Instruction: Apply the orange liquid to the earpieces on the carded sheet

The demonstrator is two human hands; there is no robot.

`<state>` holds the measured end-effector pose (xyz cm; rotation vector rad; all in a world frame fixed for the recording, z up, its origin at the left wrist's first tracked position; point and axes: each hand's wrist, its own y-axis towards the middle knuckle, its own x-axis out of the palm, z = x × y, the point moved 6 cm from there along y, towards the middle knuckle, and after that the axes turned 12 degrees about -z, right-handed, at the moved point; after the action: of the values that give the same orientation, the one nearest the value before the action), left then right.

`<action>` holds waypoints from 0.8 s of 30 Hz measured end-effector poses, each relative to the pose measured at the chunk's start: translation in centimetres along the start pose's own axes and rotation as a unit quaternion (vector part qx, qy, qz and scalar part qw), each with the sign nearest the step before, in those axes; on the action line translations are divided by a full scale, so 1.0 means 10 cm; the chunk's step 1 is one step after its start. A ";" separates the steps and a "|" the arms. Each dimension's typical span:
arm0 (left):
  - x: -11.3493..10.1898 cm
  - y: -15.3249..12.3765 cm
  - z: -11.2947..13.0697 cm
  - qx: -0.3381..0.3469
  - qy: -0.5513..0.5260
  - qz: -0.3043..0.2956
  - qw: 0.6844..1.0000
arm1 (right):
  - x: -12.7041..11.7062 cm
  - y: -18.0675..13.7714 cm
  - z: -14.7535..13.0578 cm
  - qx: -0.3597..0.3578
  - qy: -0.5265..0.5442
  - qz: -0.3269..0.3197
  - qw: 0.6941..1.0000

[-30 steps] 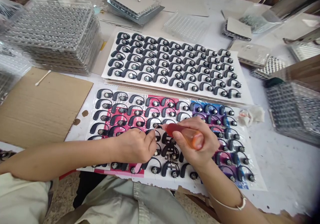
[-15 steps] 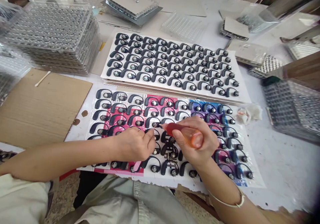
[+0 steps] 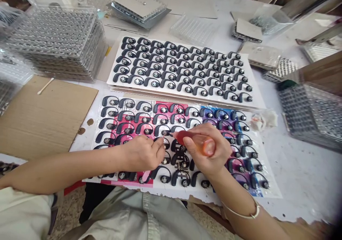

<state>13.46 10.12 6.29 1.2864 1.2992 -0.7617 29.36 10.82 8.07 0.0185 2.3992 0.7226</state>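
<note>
Rows of black ear-hook earphone pieces [image 3: 165,178] with round silvery centres lie on a plastic-covered printed sheet [image 3: 269,183]. Above this sheet my right hand [image 3: 211,149] grips a red-orange tool [image 3: 196,142] with a see-through handle. Its thin dark tip points left, at one piece [image 3: 162,130] in the middle rows. My left hand [image 3: 143,153] is closed beside that tip, thumb and forefinger pinched at the same piece; whatever lies between them is too small to make out. A pink strip [image 3: 146,176] shows below the left hand, and I cannot tell whether it is held.
Behind lies a white board [image 3: 256,99] with more rows of ear hooks. Stacked clear trays [image 3: 58,40] stand at left, and others [image 3: 312,111] at right. A cotton swab [image 3: 45,86] rests on brown cardboard [image 3: 53,115]. Crumpled tissue [image 3: 263,120] sits by the sheet's right edge.
The whole view has shifted slightly. Both hands and the red-orange tool stay at the same piece, with hardly any movement.
</note>
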 end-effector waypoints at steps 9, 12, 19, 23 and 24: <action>-0.02 0.02 -0.04 -0.011 -0.029 0.012 0.999 | -0.01 0.02 -0.04 -0.018 -0.011 0.009 1.000; -0.05 0.03 -0.06 -0.013 -0.037 0.014 0.999 | -0.01 0.03 -0.06 -0.026 -0.012 0.010 1.000; -0.05 0.02 -0.07 -0.012 -0.039 0.009 0.999 | -0.01 0.02 -0.04 -0.019 0.000 0.006 1.000; -0.03 0.01 -0.07 -0.007 -0.034 0.003 0.999 | -0.01 0.02 -0.05 -0.016 -0.006 0.007 1.000; -0.02 0.01 -0.06 -0.005 -0.033 0.000 0.999 | -0.01 0.02 -0.05 -0.013 -0.007 0.008 1.000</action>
<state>13.36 10.70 6.65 1.2438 1.2483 -0.7907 29.14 10.74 8.59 0.0315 2.3774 0.7591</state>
